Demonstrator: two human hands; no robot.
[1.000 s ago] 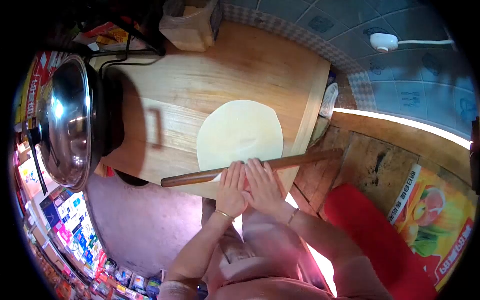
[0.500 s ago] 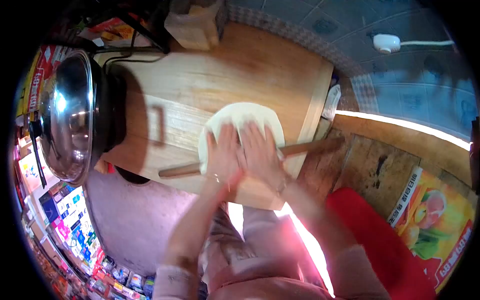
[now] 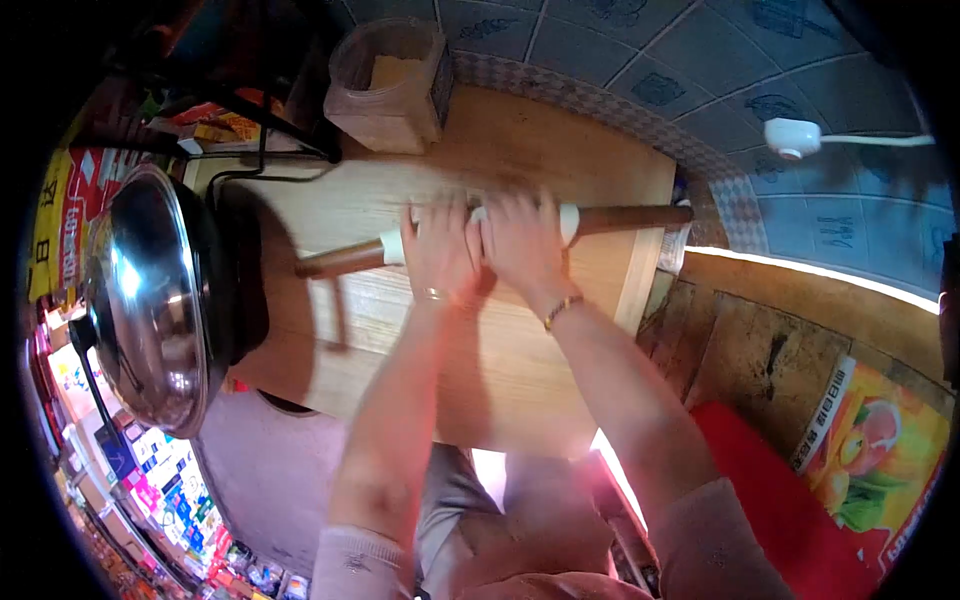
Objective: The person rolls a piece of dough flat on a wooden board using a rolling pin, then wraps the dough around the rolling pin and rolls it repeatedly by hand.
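Note:
A long wooden rolling pin [image 3: 635, 217] lies across the wooden board, with white dough [image 3: 569, 224] wrapped around its middle. My left hand [image 3: 440, 248] is closed over the wrapped pin, left of centre. Right beside it, my right hand [image 3: 522, 245] is closed over the same roll. The thumbs nearly meet. Both sets of fingertips are smeared by motion, and the hands hide most of the dough. Bare pin shows at each end, the right end reaching past the board's edge.
The wooden board [image 3: 400, 350] carries a large lidded pan [image 3: 155, 300] on the left and a clear plastic container [image 3: 385, 90] at the back. A tiled wall [image 3: 650, 60] borders the far side. To the right lie a red item [image 3: 770, 490] and a printed box [image 3: 880, 450].
Both hands have moved forward, away from my body. The dough, spread as a flat round over the pin before, is now wrapped around it.

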